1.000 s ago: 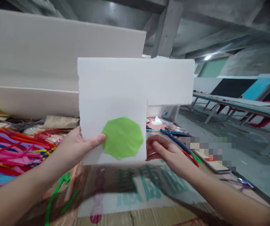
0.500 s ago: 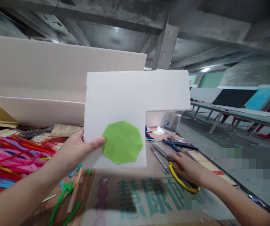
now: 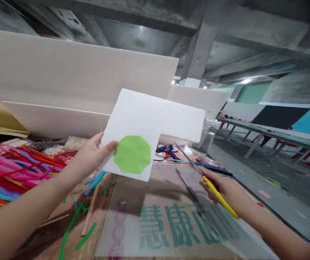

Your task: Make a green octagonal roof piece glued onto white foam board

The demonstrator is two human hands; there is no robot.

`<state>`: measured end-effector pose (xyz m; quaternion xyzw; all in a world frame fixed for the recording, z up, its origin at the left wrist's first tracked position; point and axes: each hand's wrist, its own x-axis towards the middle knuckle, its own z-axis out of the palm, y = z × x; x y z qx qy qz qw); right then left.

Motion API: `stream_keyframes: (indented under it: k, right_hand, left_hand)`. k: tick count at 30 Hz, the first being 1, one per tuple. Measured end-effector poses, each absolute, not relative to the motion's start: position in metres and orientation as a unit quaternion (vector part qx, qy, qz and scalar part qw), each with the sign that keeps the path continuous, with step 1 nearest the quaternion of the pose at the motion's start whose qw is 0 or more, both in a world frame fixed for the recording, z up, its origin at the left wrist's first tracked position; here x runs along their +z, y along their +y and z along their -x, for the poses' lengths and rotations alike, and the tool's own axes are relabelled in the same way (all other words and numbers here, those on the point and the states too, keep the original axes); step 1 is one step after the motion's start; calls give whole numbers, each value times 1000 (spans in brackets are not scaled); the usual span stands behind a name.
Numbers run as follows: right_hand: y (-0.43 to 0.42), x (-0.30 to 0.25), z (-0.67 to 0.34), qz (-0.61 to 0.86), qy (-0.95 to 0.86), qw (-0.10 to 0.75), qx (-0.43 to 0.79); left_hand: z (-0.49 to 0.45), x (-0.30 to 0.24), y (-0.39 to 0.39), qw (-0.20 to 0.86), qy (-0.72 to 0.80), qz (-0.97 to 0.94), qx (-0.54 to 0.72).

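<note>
My left hand pinches the left edge of a white foam sheet, held up and tilted over the table. A green paper octagon is stuck on the sheet's lower part, right beside my thumb. My right hand is closed on yellow-handled scissors, whose blades are apart and point up toward the sheet's lower right corner. The scissors are lifted off the cardboard with green printed characters.
A pile of coloured pipe cleaners fills the left. Green stick pieces lie near my left forearm. A blue glue gun, a glass jar and blue pliers sit behind. Large white boards stand at the back.
My right hand left the sheet, went down to the table, closed on the yellow scissors and lifted them. My left hand tilted the sheet and lowered it slightly.
</note>
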<state>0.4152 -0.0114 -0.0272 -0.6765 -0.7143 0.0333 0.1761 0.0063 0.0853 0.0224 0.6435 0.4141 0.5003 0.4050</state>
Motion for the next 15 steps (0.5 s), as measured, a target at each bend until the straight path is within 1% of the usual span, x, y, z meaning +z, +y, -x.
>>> stream_keyframes:
  k: [3, 7, 11, 15]
  right_hand:
    - [-28, -13, -392, 628, -743, 200, 117]
    - [-43, -7, -371, 588, -755, 233, 172]
    - [-49, -9, -355, 545, -757, 268, 241]
    - [-52, -11, -340, 543, -748, 248, 289]
  left_hand:
    - [-3, 24, 90, 429, 411, -625, 505]
    - [1, 22, 92, 421, 421, -648, 474]
    - [-6, 25, 80, 372, 433, -697, 435]
    - [-14, 31, 64, 327, 442, -731, 404]
